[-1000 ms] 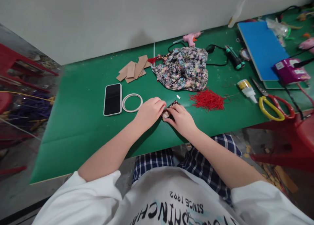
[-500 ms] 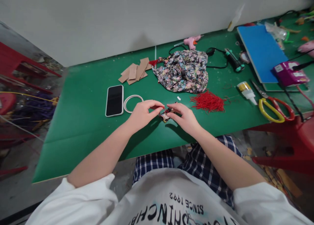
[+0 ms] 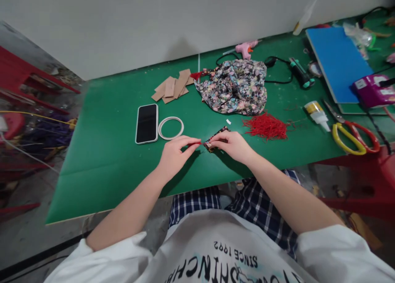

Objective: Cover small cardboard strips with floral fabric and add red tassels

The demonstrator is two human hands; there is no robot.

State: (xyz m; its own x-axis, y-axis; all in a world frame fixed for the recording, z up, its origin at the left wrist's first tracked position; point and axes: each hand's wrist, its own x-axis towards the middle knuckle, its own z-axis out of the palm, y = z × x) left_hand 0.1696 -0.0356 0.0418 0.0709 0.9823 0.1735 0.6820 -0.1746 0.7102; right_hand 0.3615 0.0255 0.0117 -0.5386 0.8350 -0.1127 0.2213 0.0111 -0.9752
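Note:
My left hand (image 3: 175, 157) pinches a thin red strand (image 3: 195, 143), probably thread, between thumb and fingertips. Just right of it, my right hand (image 3: 236, 147) holds a small flat piece covered in dark floral fabric (image 3: 217, 133) near the green tabletop. The red strand's end comes close to the left corner of that piece; whether it is joined to it I cannot tell. A pile of red threads (image 3: 266, 126) lies to the right of my right hand. Beyond the hands is a crumpled floral cloth (image 3: 236, 87) and a tiny white scrap (image 3: 228, 121).
On the left lie a phone (image 3: 147, 123), a white ring (image 3: 170, 138) and cardboard strips (image 3: 169, 87). A pink glue gun (image 3: 245, 49) sits near the wall. To the right are a glue bottle (image 3: 316, 114), scissors (image 3: 342, 121), a blue board (image 3: 336, 64) and a purple device (image 3: 370, 89).
My left hand has drawn slightly left and down, away from the floral piece, with the red strand between its fingers. More of the piece now shows. The view has shifted slightly.

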